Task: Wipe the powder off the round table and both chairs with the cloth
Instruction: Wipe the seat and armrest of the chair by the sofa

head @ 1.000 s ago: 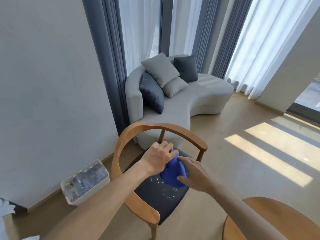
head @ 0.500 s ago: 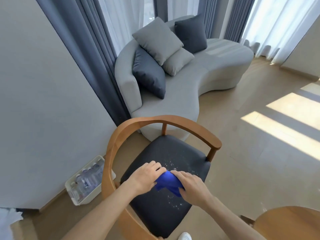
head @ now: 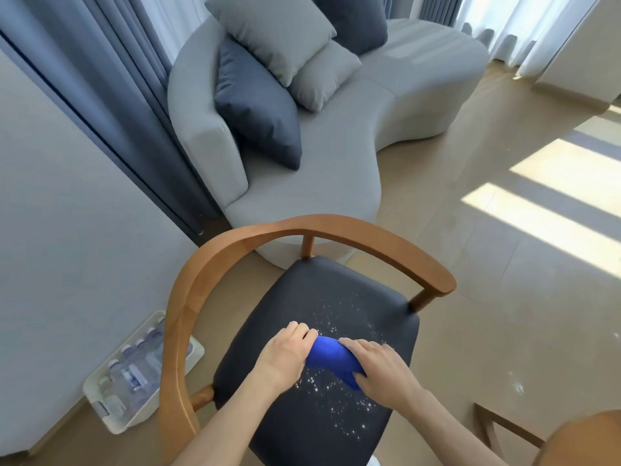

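A wooden chair (head: pixel 342 230) with a curved backrest and a dark seat cushion (head: pixel 322 290) stands right below me. White powder specks (head: pixel 339 395) are scattered over the middle and front of the seat. A bunched blue cloth (head: pixel 332 358) rests on the cushion. My left hand (head: pixel 285 354) grips its left end and my right hand (head: pixel 383 368) presses on its right end. A curved edge of the round wooden table (head: pixel 584 438) shows at the bottom right corner.
A grey curved sofa (head: pixel 336 146) with several cushions stands behind the chair. A white tray of water bottles (head: pixel 134 375) lies on the floor by the left wall. Dark curtains (head: pixel 111 79) hang at left. Some powder (head: pixel 515 386) lies on the floor at right.
The view has tipped down and closer to the chair. Both hands with the cloth have come toward the front of the seat, uncovering powder specks behind them.
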### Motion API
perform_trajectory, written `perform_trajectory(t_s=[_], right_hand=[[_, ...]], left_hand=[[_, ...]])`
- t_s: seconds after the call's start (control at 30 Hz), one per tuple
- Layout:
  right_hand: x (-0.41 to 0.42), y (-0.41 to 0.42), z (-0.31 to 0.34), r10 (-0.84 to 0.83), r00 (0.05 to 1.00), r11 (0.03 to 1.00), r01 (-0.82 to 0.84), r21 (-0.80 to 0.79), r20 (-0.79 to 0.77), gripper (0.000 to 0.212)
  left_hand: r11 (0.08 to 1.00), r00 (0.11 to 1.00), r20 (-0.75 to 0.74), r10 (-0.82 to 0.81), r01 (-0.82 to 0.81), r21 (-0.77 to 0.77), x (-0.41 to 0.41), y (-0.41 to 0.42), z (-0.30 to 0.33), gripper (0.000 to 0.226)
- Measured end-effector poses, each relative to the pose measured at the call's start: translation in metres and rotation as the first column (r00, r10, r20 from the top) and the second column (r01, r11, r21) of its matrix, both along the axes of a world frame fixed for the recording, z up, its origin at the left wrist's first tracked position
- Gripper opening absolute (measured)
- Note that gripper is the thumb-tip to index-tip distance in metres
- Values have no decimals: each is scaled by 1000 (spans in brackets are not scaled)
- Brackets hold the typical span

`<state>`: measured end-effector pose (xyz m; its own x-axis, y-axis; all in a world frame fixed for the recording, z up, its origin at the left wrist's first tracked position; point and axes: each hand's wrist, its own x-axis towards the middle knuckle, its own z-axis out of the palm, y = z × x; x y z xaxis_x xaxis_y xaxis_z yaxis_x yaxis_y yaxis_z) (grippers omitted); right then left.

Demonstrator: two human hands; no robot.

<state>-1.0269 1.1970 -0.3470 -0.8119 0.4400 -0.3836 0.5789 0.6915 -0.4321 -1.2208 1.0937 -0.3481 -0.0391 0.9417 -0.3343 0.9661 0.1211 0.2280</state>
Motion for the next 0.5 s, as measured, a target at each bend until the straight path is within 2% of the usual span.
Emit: perform_trajectory(t_s=[0.1,0.23,0.3,0.4,0.5], right_hand=[[-11,-1,-21,-23,997,999,26,-31,77,63],[-31,12,-46,-100,991,995,102,-12,88,62],[-45,27,-54,-165,986,985,163,60,28,62],[-65,58,-82,-191,971,942,223,252,-144,72],[-83,87,-114,-174,967,886,235,400,-184,68]], left_hand=[[998,998,33,-47,48,-37,-13,4,-28,66],[995,996,15,-91,91,34,-38,30,-61,69],[990,996,-23,-89,91,104,-54,53,-74,69],[970,998,-61,-30,44,241,-70,97,-89,73],[969,995,-103,18,8,247,-81,125,-105,79]])
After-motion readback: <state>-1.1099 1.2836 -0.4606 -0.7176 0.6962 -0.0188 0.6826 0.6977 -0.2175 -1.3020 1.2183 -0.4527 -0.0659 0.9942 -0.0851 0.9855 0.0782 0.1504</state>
